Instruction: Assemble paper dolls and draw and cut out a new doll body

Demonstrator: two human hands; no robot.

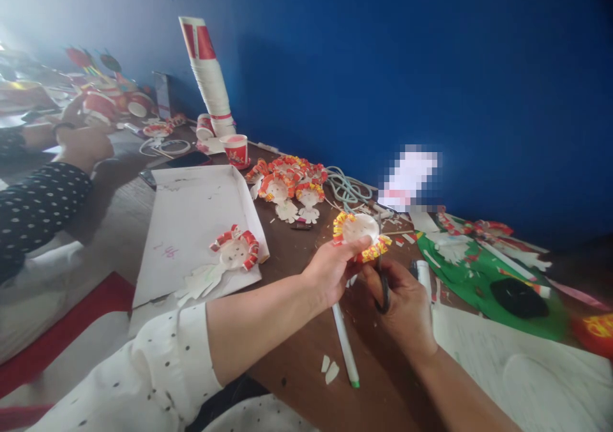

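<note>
Between thumb and fingers, my left hand point(338, 264) pinches a paper-cup cutout point(360, 229) with a white round middle and a curled yellow and red fringe. My right hand point(400, 301) is closed around the dark handles of a pair of scissors point(384, 286). The blades point up at the right side of the fringe; whether they are parted I cannot tell. Below my hands lies a white marker point(345, 349) with a green end, beside small white paper scraps point(330, 369). Several finished-looking fringed cutouts point(290, 186) are heaped beyond my left hand.
A white box lid point(191, 211) bears another red-fringed cutout point(235, 252). Behind it stand a leaning cup stack point(213, 87) and a red cup point(235, 151). Coiled cord point(349, 186) lies near the blue wall. Green material point(460, 272) is at right. A co-worker's arm point(52, 189) reaches in at left.
</note>
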